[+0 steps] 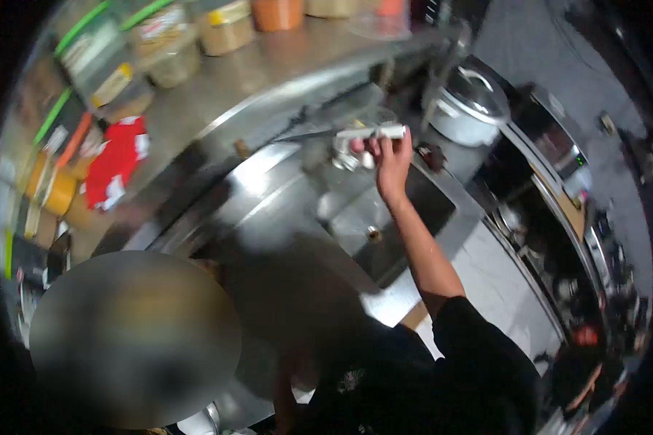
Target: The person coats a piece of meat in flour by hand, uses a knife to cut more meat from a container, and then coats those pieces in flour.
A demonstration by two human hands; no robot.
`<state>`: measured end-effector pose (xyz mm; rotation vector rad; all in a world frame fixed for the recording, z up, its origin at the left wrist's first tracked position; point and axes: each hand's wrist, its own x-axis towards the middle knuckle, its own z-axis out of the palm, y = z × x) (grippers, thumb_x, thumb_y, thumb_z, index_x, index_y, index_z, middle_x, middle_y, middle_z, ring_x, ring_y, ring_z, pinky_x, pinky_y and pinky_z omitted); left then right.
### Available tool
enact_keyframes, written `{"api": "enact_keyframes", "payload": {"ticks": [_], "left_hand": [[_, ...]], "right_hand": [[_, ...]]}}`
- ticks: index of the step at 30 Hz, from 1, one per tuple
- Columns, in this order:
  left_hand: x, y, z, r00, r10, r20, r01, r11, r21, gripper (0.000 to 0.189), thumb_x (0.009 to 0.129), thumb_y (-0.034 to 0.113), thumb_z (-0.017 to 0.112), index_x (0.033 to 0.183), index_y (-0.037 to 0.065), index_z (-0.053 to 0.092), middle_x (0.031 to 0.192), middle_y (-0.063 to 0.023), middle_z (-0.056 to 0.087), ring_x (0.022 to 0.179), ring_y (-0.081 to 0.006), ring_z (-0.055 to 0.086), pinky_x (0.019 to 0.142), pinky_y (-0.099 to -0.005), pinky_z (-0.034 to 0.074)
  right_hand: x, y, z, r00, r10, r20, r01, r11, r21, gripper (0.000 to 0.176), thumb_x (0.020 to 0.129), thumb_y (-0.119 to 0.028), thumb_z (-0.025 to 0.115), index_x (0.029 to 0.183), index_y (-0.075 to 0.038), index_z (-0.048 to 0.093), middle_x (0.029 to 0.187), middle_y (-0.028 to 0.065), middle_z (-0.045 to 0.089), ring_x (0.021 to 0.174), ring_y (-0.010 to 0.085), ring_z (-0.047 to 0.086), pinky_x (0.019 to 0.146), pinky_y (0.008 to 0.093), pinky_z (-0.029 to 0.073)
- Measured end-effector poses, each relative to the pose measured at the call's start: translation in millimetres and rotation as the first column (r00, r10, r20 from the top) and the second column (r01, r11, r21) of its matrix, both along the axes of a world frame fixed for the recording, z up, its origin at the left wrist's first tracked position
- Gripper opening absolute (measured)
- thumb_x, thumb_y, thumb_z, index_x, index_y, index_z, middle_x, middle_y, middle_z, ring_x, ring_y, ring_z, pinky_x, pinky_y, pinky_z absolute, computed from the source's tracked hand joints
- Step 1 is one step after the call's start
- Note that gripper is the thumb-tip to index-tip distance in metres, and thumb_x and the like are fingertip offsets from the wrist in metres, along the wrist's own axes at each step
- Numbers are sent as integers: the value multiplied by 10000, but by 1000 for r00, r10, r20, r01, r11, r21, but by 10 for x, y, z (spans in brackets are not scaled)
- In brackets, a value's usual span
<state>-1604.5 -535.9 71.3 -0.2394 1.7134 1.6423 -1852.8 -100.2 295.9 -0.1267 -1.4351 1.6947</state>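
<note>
My right hand (392, 161) reaches out over the sink (437, 206), fingers closed round the pale handle of a knife (370, 133). Its thin dark blade seems to point left, toward the back edge of the steel counter. Below the knife, several small whitish items (347, 158) sit at the sink's far end; blur hides what they are. My left hand (301, 373) is low and close to my black shirt, dim and smeared, so its fingers cannot be made out.
A steel shelf (268, 69) with lidded food tubs (225, 29) runs along the back. Red-and-white packaging (116, 163) lies at its left. A lidded white pot (468, 109) stands right of the sink. A blurred oval covers the lower left.
</note>
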Motion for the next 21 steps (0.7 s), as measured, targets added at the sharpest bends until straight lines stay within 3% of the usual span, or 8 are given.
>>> {"api": "enact_keyframes", "payload": {"ticks": [1, 4, 7, 9, 11, 14, 17, 21], "left_hand": [[-261, 229, 88, 1000, 0, 17, -1, 994, 105, 646, 1008, 551, 473, 1298, -19, 563, 1204, -178, 659, 1052, -249, 650, 935, -408, 516], [-866, 1070, 504, 989, -47, 141, -21, 897, 442, 694, 1004, 584, 455, 1315, -30, 545, 1264, -191, 628, 1099, -267, 634, 962, -422, 512], [-964, 1829, 991, 945, -200, 258, 16, 817, 576, 743, 999, 617, 437, 1332, -42, 527, 1325, -203, 597, 1145, -286, 617, 990, -436, 507], [-763, 2304, 1322, 914, -252, 317, 45, 840, 540, 921, 932, 694, 504, 1428, -77, 417, 1361, -219, 542, 1189, -298, 559, 988, -399, 479], [-511, 2610, 1319, 915, -135, 381, -76, 868, 490, 689, 959, 615, 533, 1179, -34, 602, 1105, -168, 671, 1020, -283, 642, 911, -376, 539], [-198, 2946, 1171, 921, -298, 251, 113, 821, 560, 468, 928, 438, 690, 1091, 4, 620, 1033, -120, 673, 950, -205, 647, 872, -306, 546], [44, 3463, 926, 918, -331, 220, 200, 864, 463, 318, 926, 313, 719, 1044, 35, 618, 1001, -94, 668, 907, -191, 644, 829, -288, 558], [712, 4350, 947, 807, -551, 210, 451, 806, 383, 208, 943, 234, 666, 1019, 46, 623, 990, -126, 690, 912, -210, 678, 828, -321, 575]], "right_hand": [[515, -98, -3, 999, 35, -6, -36, 988, -153, 239, 930, -79, 599, 1141, -35, 498, 960, 51, 582, 885, 151, 598, 770, 319, 528], [1802, -223, -213, 995, 17, 101, -9, 997, -79, 311, 913, -66, 606, 1192, -51, 470, 1030, 53, 556, 929, 154, 598, 817, 329, 522], [2800, -345, -374, 970, -59, 234, 79, 994, -74, 335, 875, -76, 645, 1175, -63, 498, 1077, 54, 546, 967, 150, 595, 845, 319, 514], [3354, -398, -344, 935, -174, 310, 168, 985, 47, 343, 844, -88, 682, 1149, -57, 528, 1076, 45, 553, 971, 143, 582, 834, 313, 500], [3880, -279, -271, 949, -155, 275, 106, 977, 185, 364, 820, -113, 709, 1137, -47, 545, 1050, 60, 563, 944, 144, 576, 780, 314, 481], [4615, -85, -191, 890, -257, 378, 128, 934, 334, 397, 801, -146, 748, 1127, -38, 550, 1099, 130, 613, 964, 262, 613, 804, 354, 474], [5357, 246, -411, 845, -365, 391, 217, 902, 373, 359, 761, -157, 726, 1054, -31, 561, 935, 109, 595, 825, 240, 595, 711, 349, 457], [6450, 591, -575, 775, -335, 536, 233, 939, 251, 361, 757, -163, 748, 1053, -36, 585, 996, 89, 614, 910, 227, 601, 779, 350, 490]]}}
